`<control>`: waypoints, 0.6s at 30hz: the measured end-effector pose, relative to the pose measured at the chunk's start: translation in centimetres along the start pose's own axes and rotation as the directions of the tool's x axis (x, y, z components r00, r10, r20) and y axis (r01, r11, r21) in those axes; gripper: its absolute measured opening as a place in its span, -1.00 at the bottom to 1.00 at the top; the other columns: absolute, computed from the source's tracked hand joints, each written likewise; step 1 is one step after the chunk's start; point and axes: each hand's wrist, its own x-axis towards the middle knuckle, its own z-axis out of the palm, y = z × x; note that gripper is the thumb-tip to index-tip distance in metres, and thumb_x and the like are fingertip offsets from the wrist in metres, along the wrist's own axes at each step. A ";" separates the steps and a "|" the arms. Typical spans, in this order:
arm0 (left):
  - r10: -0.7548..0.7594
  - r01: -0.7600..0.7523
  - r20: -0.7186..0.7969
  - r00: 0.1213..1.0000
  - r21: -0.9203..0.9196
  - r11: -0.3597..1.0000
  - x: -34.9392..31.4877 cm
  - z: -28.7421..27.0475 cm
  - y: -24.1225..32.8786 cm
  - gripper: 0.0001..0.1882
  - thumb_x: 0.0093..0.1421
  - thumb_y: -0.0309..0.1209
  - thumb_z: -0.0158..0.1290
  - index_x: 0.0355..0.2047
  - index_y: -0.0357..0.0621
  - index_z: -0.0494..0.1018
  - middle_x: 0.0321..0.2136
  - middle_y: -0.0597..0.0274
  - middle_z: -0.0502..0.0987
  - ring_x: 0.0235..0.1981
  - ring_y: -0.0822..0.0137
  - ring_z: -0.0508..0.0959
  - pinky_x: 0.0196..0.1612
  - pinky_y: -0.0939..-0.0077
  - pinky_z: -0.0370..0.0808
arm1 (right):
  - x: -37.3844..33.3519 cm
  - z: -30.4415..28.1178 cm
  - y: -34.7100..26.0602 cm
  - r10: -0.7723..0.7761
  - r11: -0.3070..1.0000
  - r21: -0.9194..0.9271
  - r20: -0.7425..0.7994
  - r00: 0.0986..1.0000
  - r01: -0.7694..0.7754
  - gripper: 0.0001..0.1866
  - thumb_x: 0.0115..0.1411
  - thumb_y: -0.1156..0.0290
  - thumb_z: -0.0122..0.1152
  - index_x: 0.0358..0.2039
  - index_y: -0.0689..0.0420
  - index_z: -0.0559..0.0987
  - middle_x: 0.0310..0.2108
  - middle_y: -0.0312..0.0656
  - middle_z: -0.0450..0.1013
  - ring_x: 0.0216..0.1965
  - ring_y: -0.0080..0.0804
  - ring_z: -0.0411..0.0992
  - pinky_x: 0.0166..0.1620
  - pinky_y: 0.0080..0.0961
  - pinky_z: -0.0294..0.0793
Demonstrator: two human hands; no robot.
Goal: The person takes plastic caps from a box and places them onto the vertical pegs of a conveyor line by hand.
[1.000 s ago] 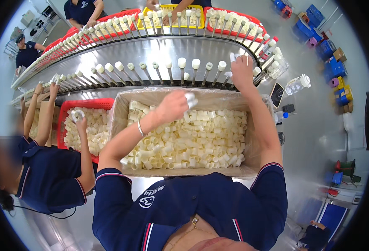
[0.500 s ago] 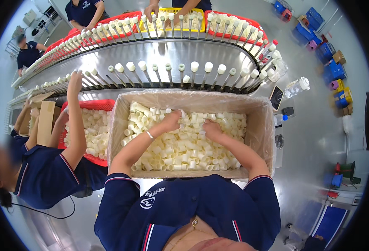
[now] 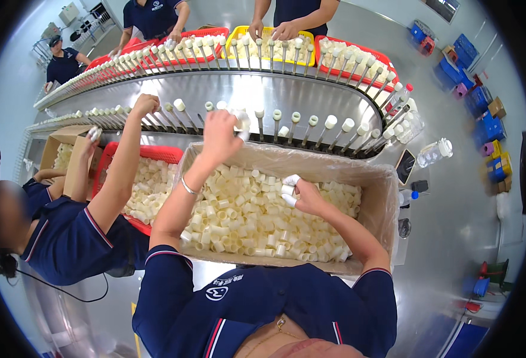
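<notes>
left hand [image 3: 221, 132] raised past far rim of cardboard box [image 3: 388, 203], fingers closed round small cream caps [image 3: 241, 121], held right at row of upright conveyor pins [image 3: 278, 124]; nearest bare pin just beside knuckles, toward right, long axis tilted up and away. right hand [image 3: 306, 197] lower, inside box, white-tipped fingers [image 3: 289, 180] pinching more cream caps [image 3: 287, 191] above loose heap of caps [image 3: 239, 209]. left hand clearly nearer pins; right hand well apart from them, over box middle. caps short hollow cylinders, lying at all angles in heap; exact count in either grip impossible to tell. bracelet on left wrist. co-worker on left, dark blue shirt, one hand [image 3: 146, 104] lifted to same pin row, other hand [image 3: 91, 136] near second cardboard box [image 3: 57, 140], red crate [image 3: 155, 156] of caps between. further people beyond conveyor at red and yellow crates [image 3: 248, 37]. clear bottle [image 3: 435, 152] on steel table at right.
</notes>
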 end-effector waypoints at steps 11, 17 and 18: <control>-0.185 0.129 0.274 0.944 0.211 0.969 4.7 1.7 -6.5 -0.74 -0.18 -0.53 0.07 -0.39 -0.05 0.51 -0.39 0.23 0.51 -0.20 0.18 0.47 -0.01 0.06 0.13 | 1.6 -6.4 -2.8 -0.003 0.998 0.056 -0.275 0.961 0.019 -0.69 0.11 0.41 0.24 -0.11 0.11 0.48 -0.35 -0.30 0.47 -0.32 -0.59 0.41 -0.27 -0.58 0.42; -0.126 -0.022 0.473 0.872 0.295 0.955 7.3 4.9 -4.3 -0.79 -0.12 -0.49 0.09 -0.42 0.00 0.57 -0.34 0.20 0.53 -0.20 0.17 0.48 0.01 -0.01 0.12 | 2.8 -9.3 -0.9 0.045 0.497 0.857 -0.183 0.982 0.137 -0.73 0.27 0.39 0.04 -0.05 0.20 0.44 -0.36 -0.38 0.43 -0.46 -0.68 0.28 -0.39 -0.62 0.37; -0.110 -0.032 0.470 0.876 0.284 0.958 7.4 5.0 -3.6 -0.79 -0.12 -0.49 0.09 -0.42 0.00 0.57 -0.34 0.20 0.53 -0.20 0.17 0.48 0.01 -0.01 0.12 | 2.7 -9.7 -0.7 0.065 0.338 0.932 -0.161 0.985 0.130 -0.73 0.28 0.38 0.02 -0.04 0.20 0.44 -0.38 -0.39 0.42 -0.48 -0.67 0.27 -0.42 -0.63 0.37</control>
